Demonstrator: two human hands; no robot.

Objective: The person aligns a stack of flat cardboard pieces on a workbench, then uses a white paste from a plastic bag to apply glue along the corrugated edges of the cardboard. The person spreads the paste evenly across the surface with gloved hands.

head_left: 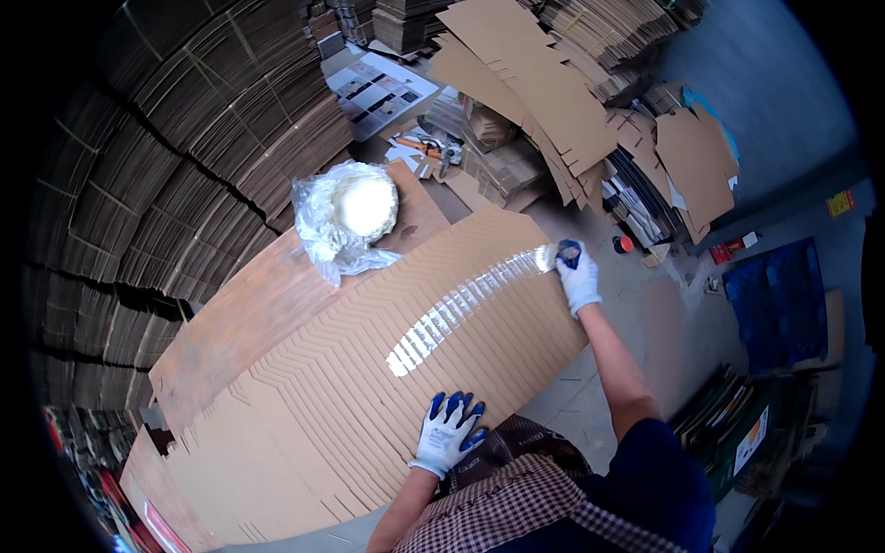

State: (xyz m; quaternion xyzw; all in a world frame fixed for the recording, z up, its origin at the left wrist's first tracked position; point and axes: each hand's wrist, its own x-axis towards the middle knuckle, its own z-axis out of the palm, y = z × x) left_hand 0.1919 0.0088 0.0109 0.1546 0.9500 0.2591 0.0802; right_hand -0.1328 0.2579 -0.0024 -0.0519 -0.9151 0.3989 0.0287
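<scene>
Brush-like tool (pixel 548 259): partly hidden by right fingers (pixel 569 251) | checked apron (pixel 498 516): bottom-cropped | cardboard stacks (pixel 198 138): rim-cropped

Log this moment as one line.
left hand: resting on fanned cardboard | right hand: holding brush-like tool at end of white streak

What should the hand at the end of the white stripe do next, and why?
Perhaps the right hand in a white-and-blue glove should draw its brush-like tool back leftward, beside the glossy white stripe. The tool is at the stripe's right end, and the overlapping brown cardboard sheets look bare on both sides of that stripe.
</scene>
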